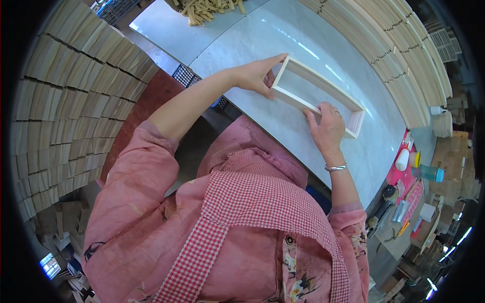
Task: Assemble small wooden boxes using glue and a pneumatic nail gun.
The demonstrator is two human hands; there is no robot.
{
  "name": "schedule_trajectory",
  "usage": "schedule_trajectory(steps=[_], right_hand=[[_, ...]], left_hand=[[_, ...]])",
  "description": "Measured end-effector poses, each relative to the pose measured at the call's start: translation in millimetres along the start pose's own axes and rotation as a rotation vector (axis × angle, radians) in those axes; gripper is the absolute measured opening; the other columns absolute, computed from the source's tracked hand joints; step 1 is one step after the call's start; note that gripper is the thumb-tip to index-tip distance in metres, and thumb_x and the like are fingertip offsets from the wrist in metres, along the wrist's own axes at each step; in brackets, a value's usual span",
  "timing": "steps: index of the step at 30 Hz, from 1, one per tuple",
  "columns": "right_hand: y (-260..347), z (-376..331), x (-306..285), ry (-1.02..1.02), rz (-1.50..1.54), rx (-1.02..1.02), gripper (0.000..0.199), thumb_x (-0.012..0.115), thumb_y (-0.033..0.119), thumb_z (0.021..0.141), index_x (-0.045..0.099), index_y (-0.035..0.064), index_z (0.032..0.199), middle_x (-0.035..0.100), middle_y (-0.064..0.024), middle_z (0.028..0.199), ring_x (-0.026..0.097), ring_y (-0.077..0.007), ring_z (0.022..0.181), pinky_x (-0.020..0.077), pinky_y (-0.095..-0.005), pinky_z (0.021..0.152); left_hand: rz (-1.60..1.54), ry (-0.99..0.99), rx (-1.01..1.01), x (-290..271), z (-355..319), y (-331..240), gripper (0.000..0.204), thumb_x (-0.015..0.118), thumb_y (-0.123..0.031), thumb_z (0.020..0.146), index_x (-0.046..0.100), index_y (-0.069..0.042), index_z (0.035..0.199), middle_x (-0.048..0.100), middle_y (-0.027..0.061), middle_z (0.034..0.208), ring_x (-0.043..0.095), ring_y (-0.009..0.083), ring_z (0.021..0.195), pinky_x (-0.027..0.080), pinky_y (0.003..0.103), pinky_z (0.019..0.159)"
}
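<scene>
A pale rectangular wooden frame (292, 98) with four thin side boards rests on a glossy bluish-white tabletop (237, 50). The tabletop shows through its middle. My left hand (252, 76) spans the frame's left short end, with fingers at the far corner and the thumb at the near corner. Toward the right end, my right hand (328, 125) grips the near long side, its fingers bent over the top edge. A silver bracelet (336, 167) is on my right wrist. Parts of the left fingers are hidden behind the end board.
Long stacks of pale wooden boards (399, 40) line the table's far right side. Small wood strips (207, 9) lie heaped at the far edge. To my left rises a tall wall of stacked wood pieces (76, 101). A teal-capped bottle (429, 173) and tools lie at the right.
</scene>
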State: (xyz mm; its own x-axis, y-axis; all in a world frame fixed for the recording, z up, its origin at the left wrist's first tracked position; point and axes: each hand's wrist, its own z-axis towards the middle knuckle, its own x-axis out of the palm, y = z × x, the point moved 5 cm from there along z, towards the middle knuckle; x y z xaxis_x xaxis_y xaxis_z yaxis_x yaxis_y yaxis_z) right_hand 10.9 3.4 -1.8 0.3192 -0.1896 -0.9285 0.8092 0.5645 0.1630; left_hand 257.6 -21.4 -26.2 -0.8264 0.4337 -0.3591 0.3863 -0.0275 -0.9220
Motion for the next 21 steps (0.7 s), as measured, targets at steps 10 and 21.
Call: schedule_trajectory(steps=[10, 21], right_hand=[[73, 35, 8, -0.057, 0.329, -0.353, 0.047, 0.070, 0.005, 0.082, 0.064, 0.0077, 0.128, 0.062, -0.0099, 0.116, 0.060, -0.0282, 0.095, 0.0497, -0.0382, 0.085], [81, 64, 7, 0.029, 0.372, -0.426, 0.038, 0.069, 0.000, 0.081, 0.067, 0.0040, 0.119, 0.061, -0.0111, 0.109, 0.058, -0.0283, 0.089, 0.0496, -0.0371, 0.081]], left_hand=[[-0.026, -0.107, 0.110, 1, 7, 8, 0.105, 0.085, -0.008, 0.067, 0.028, -0.002, 0.155, 0.065, 0.0128, 0.092, 0.060, 0.0185, 0.070, 0.052, 0.029, 0.062], [-0.026, -0.169, 0.276, 16, 13, 29, 0.106, 0.079, -0.002, 0.070, 0.021, -0.001, 0.158, 0.061, 0.0166, 0.110, 0.060, 0.0224, 0.074, 0.053, 0.032, 0.065]])
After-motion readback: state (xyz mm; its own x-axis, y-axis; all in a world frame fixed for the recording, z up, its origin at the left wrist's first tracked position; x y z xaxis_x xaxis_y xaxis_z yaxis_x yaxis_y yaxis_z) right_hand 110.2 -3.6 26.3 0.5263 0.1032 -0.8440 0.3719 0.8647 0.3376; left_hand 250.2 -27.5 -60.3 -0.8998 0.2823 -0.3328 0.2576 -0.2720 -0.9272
